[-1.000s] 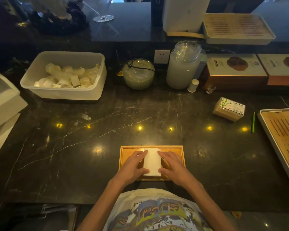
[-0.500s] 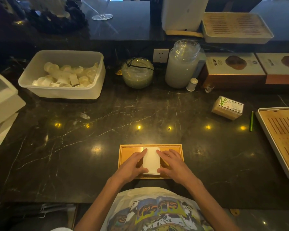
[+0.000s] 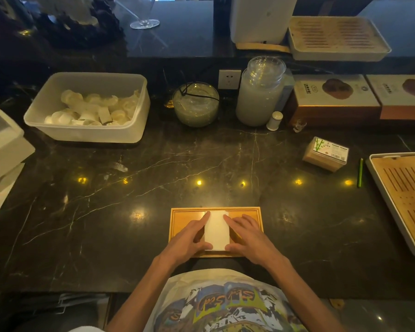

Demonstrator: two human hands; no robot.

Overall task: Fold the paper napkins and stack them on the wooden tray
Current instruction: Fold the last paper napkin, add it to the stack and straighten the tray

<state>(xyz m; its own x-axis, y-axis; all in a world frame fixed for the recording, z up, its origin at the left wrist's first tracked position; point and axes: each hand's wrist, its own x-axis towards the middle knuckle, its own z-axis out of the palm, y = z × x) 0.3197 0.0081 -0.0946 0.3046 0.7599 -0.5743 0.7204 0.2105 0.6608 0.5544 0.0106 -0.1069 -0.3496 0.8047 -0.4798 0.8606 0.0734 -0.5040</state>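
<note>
A small wooden tray (image 3: pixel 181 215) lies on the dark marble counter close to me. In its middle sits a white stack of folded paper napkins (image 3: pixel 216 230), long side pointing away from me. My left hand (image 3: pixel 189 238) presses against the stack's left side, fingers stretched along it, thumb at the near corner. My right hand (image 3: pixel 248 236) mirrors it on the right side. Both hands hold the stack between them on the tray. How many napkins are in the stack cannot be told.
A pack of napkins (image 3: pixel 326 153) and a green pen (image 3: pixel 359 172) lie to the right, beside a slatted tray (image 3: pixel 403 200). At the back stand a plastic tub (image 3: pixel 89 133), a glass bowl (image 3: pixel 195 104), a jar (image 3: pixel 260 92) and boxes (image 3: pixel 333 99).
Both hands stay pressed on the sides of the napkin stack; only the head camera has shifted slightly.
</note>
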